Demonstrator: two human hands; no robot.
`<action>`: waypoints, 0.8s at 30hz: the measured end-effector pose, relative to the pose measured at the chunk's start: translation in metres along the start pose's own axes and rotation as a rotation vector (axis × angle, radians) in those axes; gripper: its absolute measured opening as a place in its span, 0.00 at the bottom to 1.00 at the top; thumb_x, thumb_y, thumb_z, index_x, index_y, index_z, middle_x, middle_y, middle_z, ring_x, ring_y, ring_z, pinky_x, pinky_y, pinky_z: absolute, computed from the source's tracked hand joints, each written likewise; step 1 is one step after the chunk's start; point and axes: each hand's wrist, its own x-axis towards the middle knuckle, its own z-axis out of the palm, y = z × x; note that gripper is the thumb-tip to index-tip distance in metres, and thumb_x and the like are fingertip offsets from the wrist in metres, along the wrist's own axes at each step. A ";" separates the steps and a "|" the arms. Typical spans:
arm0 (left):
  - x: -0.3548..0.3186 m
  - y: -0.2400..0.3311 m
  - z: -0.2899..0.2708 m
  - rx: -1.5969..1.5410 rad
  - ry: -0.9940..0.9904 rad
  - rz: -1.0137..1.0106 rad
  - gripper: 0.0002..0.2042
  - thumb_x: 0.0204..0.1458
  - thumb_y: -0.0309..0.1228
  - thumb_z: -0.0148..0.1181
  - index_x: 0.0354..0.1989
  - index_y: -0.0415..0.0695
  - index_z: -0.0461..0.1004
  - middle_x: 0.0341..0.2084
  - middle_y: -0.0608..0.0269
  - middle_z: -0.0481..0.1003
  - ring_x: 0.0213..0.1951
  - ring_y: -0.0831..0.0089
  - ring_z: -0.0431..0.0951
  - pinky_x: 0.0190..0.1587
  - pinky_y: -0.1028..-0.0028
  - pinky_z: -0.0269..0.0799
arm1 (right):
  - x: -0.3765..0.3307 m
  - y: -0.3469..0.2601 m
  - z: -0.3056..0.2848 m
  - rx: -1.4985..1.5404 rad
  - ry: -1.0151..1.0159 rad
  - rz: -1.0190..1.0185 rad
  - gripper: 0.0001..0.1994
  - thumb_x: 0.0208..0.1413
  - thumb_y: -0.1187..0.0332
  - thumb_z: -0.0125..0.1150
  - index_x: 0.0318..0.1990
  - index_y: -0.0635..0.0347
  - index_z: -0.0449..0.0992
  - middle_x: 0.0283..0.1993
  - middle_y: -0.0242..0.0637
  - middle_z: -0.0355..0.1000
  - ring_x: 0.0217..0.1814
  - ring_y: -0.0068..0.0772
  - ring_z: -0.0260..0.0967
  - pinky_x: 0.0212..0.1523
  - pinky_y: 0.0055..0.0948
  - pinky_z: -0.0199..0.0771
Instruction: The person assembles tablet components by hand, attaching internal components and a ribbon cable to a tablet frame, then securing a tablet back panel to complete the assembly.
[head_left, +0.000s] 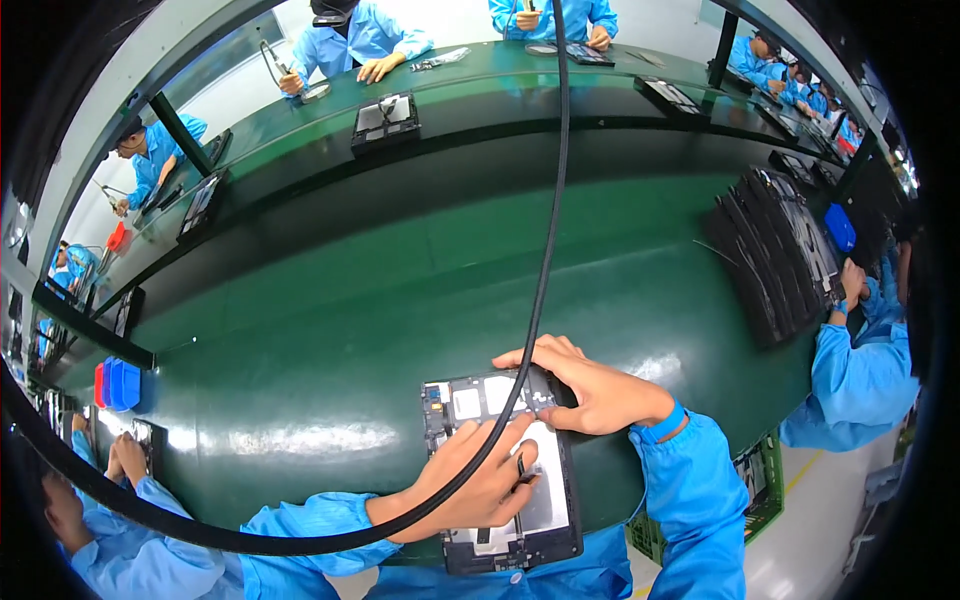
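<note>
- While both hands are working over an opened tablet (505, 465), the device is lying back-off on the green table (330, 330), at its near edge just in front of the person.
- The left hand (480, 485) is lying across the tablet's middle, its grip clenched on a thin dark tool (521, 478) whose tip is pointing down along the silver plate (550, 500).
- The right hand (590, 390) is pressing the upper right corner of the tablet, fingers spread flat and grasping nothing, apparently steadying the frame.
- A black cable (545, 250) is hanging across the view from above and curving past the left hand; whether it is joined to the tool cannot be told.
- Judging by the pose, the step in hand is fine work on the inner parts, with one hand bracing and the other applying the tool.
- The next move is likely calling for a steady tool tip kept on its spot, firm pressure at the corner so the tablet is not sliding, and the cable kept off the board.
- At the right, a co-worker's hand (853, 280) is reaching toward a stack of dark panels (775, 255); other workers in blue coats are sitting along the far table (480, 75).
</note>
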 end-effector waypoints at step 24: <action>-0.075 -0.055 -0.028 -0.274 0.197 0.018 0.11 0.47 0.21 0.69 0.40 0.42 0.84 0.34 0.61 0.80 0.34 0.63 0.77 0.36 0.64 0.66 | 0.011 -0.027 0.015 -0.240 0.336 -0.151 0.20 0.51 0.72 0.72 0.54 0.55 0.84 0.61 0.42 0.76 0.65 0.49 0.68 0.69 0.47 0.68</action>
